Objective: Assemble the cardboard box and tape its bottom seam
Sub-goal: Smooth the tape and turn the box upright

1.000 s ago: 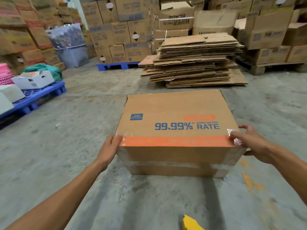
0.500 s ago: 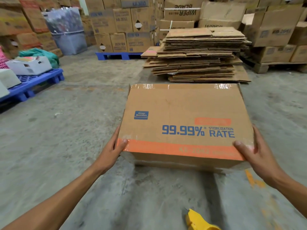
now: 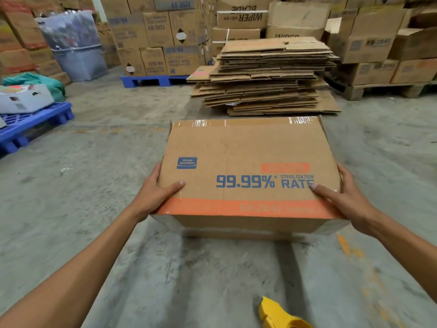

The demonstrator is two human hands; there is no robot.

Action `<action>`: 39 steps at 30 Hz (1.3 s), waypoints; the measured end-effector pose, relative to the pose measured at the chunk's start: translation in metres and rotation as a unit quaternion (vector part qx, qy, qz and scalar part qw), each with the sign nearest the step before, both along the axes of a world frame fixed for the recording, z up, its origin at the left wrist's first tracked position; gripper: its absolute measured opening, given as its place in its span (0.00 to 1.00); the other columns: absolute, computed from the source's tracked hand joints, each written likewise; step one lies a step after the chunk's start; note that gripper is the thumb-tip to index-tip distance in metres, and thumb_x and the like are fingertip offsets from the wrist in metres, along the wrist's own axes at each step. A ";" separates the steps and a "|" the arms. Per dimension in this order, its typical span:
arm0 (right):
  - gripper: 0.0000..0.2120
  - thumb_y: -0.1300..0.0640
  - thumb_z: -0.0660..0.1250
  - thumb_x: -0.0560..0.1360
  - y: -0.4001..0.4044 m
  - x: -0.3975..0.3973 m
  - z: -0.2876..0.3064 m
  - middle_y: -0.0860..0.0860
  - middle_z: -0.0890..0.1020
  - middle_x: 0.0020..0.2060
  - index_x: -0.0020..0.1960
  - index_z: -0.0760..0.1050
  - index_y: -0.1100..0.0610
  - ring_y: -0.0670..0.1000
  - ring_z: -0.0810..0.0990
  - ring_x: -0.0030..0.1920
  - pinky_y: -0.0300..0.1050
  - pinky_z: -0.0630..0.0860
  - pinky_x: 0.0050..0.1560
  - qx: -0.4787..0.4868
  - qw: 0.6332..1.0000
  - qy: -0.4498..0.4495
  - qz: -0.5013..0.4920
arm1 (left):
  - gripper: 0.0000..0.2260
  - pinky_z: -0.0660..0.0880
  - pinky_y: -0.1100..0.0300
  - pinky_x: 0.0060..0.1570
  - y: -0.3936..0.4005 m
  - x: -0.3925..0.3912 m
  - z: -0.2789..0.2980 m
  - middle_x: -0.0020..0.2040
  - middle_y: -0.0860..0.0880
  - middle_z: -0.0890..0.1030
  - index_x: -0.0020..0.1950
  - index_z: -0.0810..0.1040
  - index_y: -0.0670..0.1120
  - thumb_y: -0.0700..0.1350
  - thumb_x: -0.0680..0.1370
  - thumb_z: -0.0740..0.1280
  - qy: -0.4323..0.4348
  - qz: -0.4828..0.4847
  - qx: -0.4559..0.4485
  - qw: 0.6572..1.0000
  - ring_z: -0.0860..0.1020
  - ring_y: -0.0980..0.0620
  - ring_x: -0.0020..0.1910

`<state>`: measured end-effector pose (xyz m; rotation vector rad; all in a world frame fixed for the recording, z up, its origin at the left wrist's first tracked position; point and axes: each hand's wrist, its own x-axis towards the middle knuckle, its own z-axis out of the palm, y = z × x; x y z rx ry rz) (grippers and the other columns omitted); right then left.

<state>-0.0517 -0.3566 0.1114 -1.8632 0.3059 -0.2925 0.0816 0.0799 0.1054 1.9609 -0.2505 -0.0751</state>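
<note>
single head cam, wide-angle, looks forward and down across floor [image 3: 99,209]; box [image 3: 246,150] close in centre, flat cardboard stack [image 3: 267,76] further ahead

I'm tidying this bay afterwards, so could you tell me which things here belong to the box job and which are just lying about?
Job:
- cardboard box, held by left hand and right hand
- yellow tape dispenser on the floor

Lying about:
- flattened cardboard stack
- blue pallet
- white box
- green cloth

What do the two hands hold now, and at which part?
Both hold the printed cardboard box: the left hand grips its left end, the right hand its right end, thumbs on the printed face.
</note>
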 end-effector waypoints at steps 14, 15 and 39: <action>0.42 0.51 0.74 0.71 0.005 0.006 0.016 0.32 0.74 0.62 0.76 0.53 0.39 0.33 0.77 0.57 0.34 0.74 0.54 -0.052 0.995 -0.074 0.033 | 0.35 0.77 0.53 0.57 -0.008 -0.011 0.010 0.62 0.61 0.78 0.71 0.63 0.63 0.53 0.69 0.78 -0.082 0.037 -0.009 0.996 0.80 0.60 0.56; 0.44 0.50 0.74 0.71 0.005 0.004 0.010 0.33 0.71 0.66 0.77 0.50 0.38 0.33 0.75 0.60 0.34 0.73 0.57 -0.066 0.995 -0.077 0.026 | 0.38 0.75 0.56 0.57 -0.009 -0.013 0.005 0.64 0.63 0.76 0.73 0.60 0.64 0.52 0.69 0.78 -0.095 0.045 -0.012 0.994 0.78 0.61 0.58; 0.50 0.54 0.68 0.77 0.019 -0.011 -0.086 0.54 0.60 0.77 0.77 0.30 0.44 0.58 0.70 0.65 0.54 0.76 0.56 -0.072 0.961 0.262 0.045 | 0.28 0.73 0.46 0.62 -0.032 -0.018 -0.123 0.69 0.47 0.74 0.73 0.65 0.49 0.64 0.79 0.56 0.223 0.152 0.036 0.962 0.73 0.42 0.65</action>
